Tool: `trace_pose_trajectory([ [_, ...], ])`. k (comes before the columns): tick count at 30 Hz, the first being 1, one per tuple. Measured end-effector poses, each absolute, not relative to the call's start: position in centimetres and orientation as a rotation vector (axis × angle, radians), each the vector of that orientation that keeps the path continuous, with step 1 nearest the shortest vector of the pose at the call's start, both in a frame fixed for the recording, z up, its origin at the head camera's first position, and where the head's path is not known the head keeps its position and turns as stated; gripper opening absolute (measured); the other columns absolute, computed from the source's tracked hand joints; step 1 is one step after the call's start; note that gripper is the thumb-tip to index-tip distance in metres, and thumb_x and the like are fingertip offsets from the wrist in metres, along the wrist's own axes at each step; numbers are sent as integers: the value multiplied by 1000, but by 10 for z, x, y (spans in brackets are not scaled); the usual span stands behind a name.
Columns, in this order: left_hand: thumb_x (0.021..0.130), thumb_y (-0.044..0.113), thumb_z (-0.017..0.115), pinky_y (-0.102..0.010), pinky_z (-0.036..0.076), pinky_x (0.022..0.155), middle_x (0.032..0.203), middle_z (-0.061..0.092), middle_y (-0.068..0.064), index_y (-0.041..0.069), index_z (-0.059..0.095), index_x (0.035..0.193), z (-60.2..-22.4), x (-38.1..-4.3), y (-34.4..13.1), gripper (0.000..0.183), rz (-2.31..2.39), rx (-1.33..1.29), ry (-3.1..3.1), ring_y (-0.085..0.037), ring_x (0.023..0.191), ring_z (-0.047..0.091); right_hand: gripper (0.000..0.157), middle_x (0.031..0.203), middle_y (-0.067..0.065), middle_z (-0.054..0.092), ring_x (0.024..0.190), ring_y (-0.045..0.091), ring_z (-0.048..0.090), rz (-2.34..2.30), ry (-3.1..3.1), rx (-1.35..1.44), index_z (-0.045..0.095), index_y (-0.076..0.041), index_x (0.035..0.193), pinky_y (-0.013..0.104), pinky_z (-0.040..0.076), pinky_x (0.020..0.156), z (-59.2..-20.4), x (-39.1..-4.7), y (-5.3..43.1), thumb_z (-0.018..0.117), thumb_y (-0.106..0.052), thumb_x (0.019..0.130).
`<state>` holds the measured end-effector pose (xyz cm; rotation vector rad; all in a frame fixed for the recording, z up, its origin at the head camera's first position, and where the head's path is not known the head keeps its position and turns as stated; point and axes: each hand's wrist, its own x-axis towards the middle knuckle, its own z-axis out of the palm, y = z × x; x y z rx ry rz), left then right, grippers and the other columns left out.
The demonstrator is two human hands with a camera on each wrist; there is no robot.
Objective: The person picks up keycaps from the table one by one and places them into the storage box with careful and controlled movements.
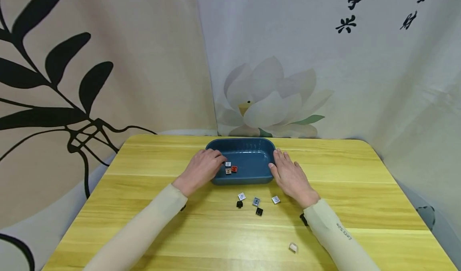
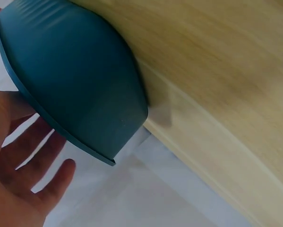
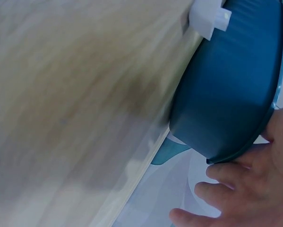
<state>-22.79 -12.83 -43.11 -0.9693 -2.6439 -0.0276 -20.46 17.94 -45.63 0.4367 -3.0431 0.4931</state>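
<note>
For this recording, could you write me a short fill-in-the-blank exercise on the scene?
The right hand is at the tray's ____ end.
The red piece lies ____ the tray.
In the head view, ____ small pieces lie on the table outside the tray.
Exactly two of those pieces are coloured ____.

Missing words: right; inside; six; black.

Head view evenly bright, soft shadows on the table (image 1: 353, 179); both wrist views dimmer and softly blurred

room type unclear: printed curtains (image 1: 162, 63) hang behind a wooden table (image 1: 201, 239).
</note>
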Motion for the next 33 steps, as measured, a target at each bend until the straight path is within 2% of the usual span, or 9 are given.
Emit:
trace_pose_trajectory([
  [10, 96, 9, 74, -45, 56, 84, 100, 76, -5, 12, 80, 108, -436, -245, -123, 14, 56, -968, -2764, -23, 87, 69, 65, 169, 18, 21, 155, 40, 21, 493, -3057, 432, 25, 2, 162, 68, 26, 116, -455, -205, 179, 32, -41, 113],
  [19, 96, 10, 74, -50, 54, 85, 88, 74, -3, 12, 80, 99, -437, -257, -115, 6, 19, -994, -2874, -22, 80, 67, 65, 169, 19, 22, 155, 40, 22, 486, -3062, 432, 25, 2, 162, 68, 27, 116, -454, -204, 178, 32, -41, 114],
  [26, 94, 12, 77, -47, 54, 83, 89, 75, -1, 13, 79, 98, -439, -260, -111, 5, 36, -985, -2914, -20, 80, 67, 66, 169, 19, 23, 155, 39, 22, 483, -3060, 431, 26, 3, 161, 68, 27, 116, -454, -205, 178, 32, -42, 113],
  [33, 94, 14, 78, -48, 54, 85, 94, 77, -2, 12, 79, 105, -440, -262, -110, 11, 25, -979, -2934, -22, 85, 70, 65, 169, 19, 22, 155, 39, 21, 480, -3062, 429, 26, 3, 161, 68, 27, 116, -455, -205, 179, 32, -41, 114],
])
